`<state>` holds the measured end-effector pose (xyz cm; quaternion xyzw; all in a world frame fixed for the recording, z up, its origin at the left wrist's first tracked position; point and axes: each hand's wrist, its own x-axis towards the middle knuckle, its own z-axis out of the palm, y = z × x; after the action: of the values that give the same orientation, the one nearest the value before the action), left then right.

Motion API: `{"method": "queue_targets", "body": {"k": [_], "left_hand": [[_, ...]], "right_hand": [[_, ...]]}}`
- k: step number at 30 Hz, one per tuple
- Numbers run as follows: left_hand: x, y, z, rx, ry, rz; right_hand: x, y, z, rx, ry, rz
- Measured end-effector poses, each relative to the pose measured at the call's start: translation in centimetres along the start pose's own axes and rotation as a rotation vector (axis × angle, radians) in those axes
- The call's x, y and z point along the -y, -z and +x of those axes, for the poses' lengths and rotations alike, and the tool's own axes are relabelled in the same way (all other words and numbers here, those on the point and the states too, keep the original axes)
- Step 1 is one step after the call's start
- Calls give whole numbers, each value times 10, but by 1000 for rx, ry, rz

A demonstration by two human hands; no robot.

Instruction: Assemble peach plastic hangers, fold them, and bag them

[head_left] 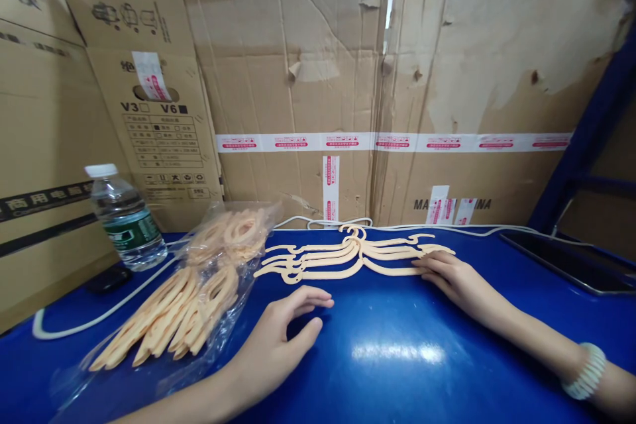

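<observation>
Several cream plastic clothes hangers (339,273) lie spread in a loose stack on the blue tabletop, their hooks gathered at the far middle. My right hand (450,276) has its fingers closed over the right end of the nearest hanger; the fingertips partly cover that end. Just in front of the hangers' left arms is my left hand (293,324), thumb and fingers apart, holding nothing. Left of it, a clear plastic bag (233,301) holds bundles of similar cream hangers (173,311).
A water bottle (126,218) stands at the left beside a small black object (108,278). A white cable (99,318) runs along the table. Far right lies a dark flat tablet-like device (571,262). Cardboard sheets (298,93) wall the back, with a blue metal post (586,126) at the right.
</observation>
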<state>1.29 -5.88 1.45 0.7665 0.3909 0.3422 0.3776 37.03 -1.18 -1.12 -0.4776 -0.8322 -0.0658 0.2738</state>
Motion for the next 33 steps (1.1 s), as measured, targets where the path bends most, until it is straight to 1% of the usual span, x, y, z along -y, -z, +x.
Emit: {"method": "queue_targets", "body": {"k": [6, 11, 14, 18, 20, 22, 24, 25, 29, 33], "left_hand": [[-2, 1, -3, 24, -11, -19], [4, 2, -2, -30, 45, -148], [11, 4, 2, -76, 76, -240], [16, 6, 6, -119, 143, -301], [17, 5, 7, -200, 182, -352], [18, 4, 8, -301, 222, -436], [19, 2, 8, -363, 238, -504], [19, 1, 8, -369, 232, -511], [16, -2, 4, -293, 196, -395], [9, -2, -1, -223, 111, -163]], "right_hand": [[14, 10, 2, 39, -8, 43], [22, 19, 2, 41, -66, 108], [21, 24, 1, -14, -105, 127], [20, 36, -1, -153, -136, 141], [21, 41, -2, -203, -141, 137], [25, 44, -2, -213, -122, 135], [30, 43, -2, -187, -82, 142], [33, 42, -2, -171, -60, 149], [46, 35, -4, -80, 9, 181], [59, 31, -6, 26, 33, 233]]}}
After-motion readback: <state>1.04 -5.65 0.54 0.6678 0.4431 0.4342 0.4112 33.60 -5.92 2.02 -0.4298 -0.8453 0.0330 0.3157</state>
